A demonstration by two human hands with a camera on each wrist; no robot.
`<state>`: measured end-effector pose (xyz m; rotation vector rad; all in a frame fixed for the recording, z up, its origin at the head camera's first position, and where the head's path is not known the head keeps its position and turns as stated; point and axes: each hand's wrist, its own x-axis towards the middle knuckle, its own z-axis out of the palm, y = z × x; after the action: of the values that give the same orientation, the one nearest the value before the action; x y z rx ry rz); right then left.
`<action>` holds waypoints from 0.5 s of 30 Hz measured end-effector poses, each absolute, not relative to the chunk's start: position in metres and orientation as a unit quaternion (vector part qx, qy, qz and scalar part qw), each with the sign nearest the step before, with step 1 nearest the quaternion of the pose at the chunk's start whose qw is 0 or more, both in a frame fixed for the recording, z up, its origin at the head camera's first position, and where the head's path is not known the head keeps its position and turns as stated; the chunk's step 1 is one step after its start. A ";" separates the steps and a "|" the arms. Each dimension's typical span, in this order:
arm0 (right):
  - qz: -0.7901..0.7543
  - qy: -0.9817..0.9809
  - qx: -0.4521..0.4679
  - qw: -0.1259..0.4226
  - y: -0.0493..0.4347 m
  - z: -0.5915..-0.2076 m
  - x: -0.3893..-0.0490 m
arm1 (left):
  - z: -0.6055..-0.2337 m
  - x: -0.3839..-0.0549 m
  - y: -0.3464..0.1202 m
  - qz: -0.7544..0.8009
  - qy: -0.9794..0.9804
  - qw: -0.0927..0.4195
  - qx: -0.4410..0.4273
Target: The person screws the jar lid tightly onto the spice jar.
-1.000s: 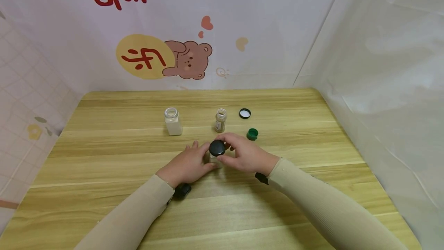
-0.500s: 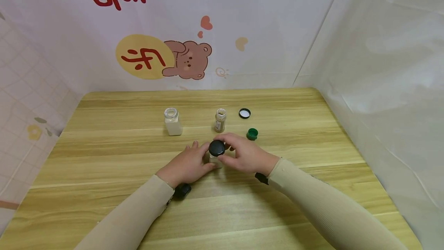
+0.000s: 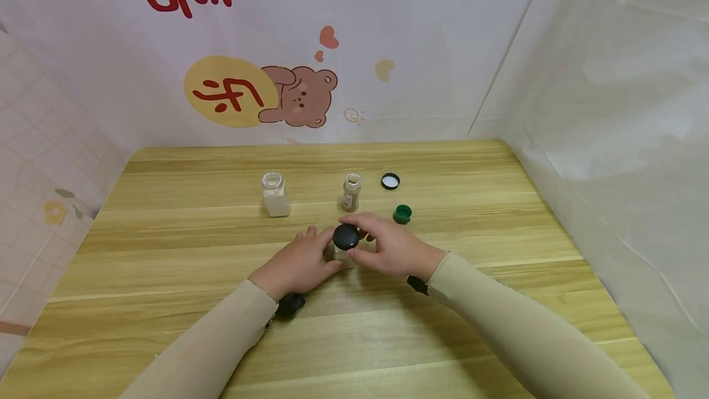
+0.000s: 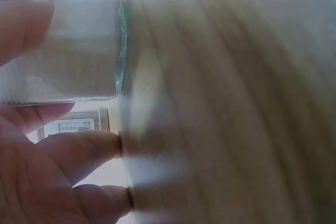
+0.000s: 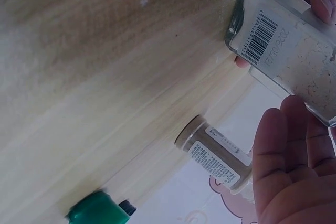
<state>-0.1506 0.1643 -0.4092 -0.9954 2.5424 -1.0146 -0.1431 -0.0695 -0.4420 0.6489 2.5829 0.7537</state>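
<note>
My left hand (image 3: 299,266) holds a square glass jar (image 4: 79,51) upright on the table, thumb and index finger on its sides. Pale powder or grains show through the glass, and a barcode label shows in the right wrist view. On top of this jar sits a round black lid (image 3: 346,237). The thumb and index finger of my right hand (image 3: 393,248) pinch the lid's edge. In the left wrist view, the other left fingers (image 4: 89,150) spread apart, their tips at the table.
Behind my hands stand a lidless square jar (image 3: 276,199) of white contents and a smaller lidless round bottle (image 3: 351,196) of brownish powder. Right of them lie a black lid (image 3: 390,181), white inside up, and a green cap (image 3: 402,214). A white curtain borders the wooden table (image 3: 471,202).
My right index fingertip has shifted slightly left along the black lid's far edge. My left hand, the jar and the other things have stayed put.
</note>
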 end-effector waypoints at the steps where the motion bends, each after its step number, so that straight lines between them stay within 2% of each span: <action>1: -0.349 0.865 -0.343 0.113 0.164 -0.409 -0.151 | -0.442 -0.143 -0.070 0.268 0.917 0.185 0.231; 15: -0.343 0.869 -0.336 0.116 0.162 -0.409 -0.151 | -0.444 -0.143 -0.070 0.266 0.918 0.184 0.231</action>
<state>-0.1511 0.1623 -0.4089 -0.9853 2.5467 -1.0054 -0.1433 -0.0701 -0.4436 0.6509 2.5872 0.7496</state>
